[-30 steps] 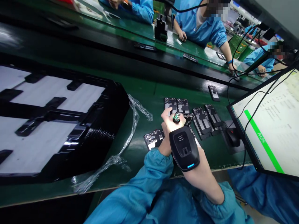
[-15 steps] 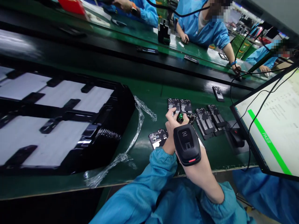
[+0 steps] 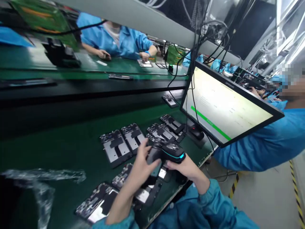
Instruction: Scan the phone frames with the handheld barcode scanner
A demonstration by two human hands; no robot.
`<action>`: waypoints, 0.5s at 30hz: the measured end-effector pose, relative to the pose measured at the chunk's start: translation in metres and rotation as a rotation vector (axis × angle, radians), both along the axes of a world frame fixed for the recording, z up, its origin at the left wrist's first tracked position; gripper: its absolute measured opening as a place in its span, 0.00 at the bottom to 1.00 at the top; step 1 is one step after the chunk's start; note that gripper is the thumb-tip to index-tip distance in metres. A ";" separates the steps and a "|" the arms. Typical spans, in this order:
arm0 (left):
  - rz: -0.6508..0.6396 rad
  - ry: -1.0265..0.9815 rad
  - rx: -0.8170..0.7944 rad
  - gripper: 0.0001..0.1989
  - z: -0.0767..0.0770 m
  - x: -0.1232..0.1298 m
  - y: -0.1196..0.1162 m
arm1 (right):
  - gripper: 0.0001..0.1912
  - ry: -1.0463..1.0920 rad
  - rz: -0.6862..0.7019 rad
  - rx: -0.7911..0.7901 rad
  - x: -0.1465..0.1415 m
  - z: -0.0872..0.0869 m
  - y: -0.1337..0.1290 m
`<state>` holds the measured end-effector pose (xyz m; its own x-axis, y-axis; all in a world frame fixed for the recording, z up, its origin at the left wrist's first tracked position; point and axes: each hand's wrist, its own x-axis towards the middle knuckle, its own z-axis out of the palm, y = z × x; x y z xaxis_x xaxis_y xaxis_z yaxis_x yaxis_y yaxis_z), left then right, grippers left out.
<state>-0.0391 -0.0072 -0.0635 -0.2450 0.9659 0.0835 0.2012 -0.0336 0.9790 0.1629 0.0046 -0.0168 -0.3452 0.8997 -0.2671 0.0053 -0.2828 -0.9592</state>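
Observation:
My right hand is closed on a black barcode scanner with a lit cyan strip, its head pointing left. My left hand is just left of it, thumb and fingers curled about a dark phone that is blurred and partly hidden by hand and scanner. Two opened phones with bare boards and batteries lie side by side beyond my left hand. More opened phones lie beyond the scanner. Another opened phone is left of my left forearm, and several lie partly under my hands.
A monitor showing a green PASS bar stands at the right, with cables hanging before it. By its base is a black mouse. Clear plastic wrap lies at the left. Across the conveyor, a person in blue works at the far bench.
My view has swung right; the black tray at the left has left the picture and the monitor shows fully. The scanner has turned, its light going from red to cyan, and my hands are further apart.

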 end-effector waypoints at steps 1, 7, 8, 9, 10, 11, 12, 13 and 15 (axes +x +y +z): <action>-0.090 0.070 0.019 0.45 -0.002 0.013 -0.001 | 0.29 0.056 -0.018 -0.050 0.010 -0.007 0.000; -0.165 0.244 0.082 0.41 0.004 0.077 0.024 | 0.28 0.220 -0.107 -0.073 0.054 -0.014 -0.003; -0.132 0.224 0.084 0.39 0.007 0.084 0.032 | 0.28 0.241 -0.097 -0.073 0.062 -0.011 -0.002; -0.092 0.197 0.077 0.37 0.010 0.091 0.039 | 0.28 0.256 -0.082 -0.075 0.070 -0.007 0.000; -0.048 0.172 0.060 0.34 0.012 0.097 0.046 | 0.28 0.260 -0.068 -0.076 0.080 -0.004 0.002; -0.004 0.152 0.035 0.32 0.014 0.103 0.052 | 0.28 0.247 -0.055 -0.074 0.090 -0.002 0.005; 0.034 0.142 0.000 0.30 0.014 0.109 0.058 | 0.27 0.219 -0.041 -0.067 0.101 -0.001 0.007; 0.061 0.142 -0.037 0.29 0.014 0.115 0.063 | 0.25 0.186 -0.025 -0.056 0.112 0.000 0.009; 0.074 0.159 -0.111 0.27 0.011 0.127 0.070 | 0.21 0.124 0.020 -0.027 0.132 -0.003 0.014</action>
<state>0.0876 0.0629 -0.0524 -0.3076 0.9513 0.0204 0.3513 0.0936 0.9316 0.2952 0.0183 -0.0203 -0.3950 0.8854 -0.2448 -0.1073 -0.3091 -0.9449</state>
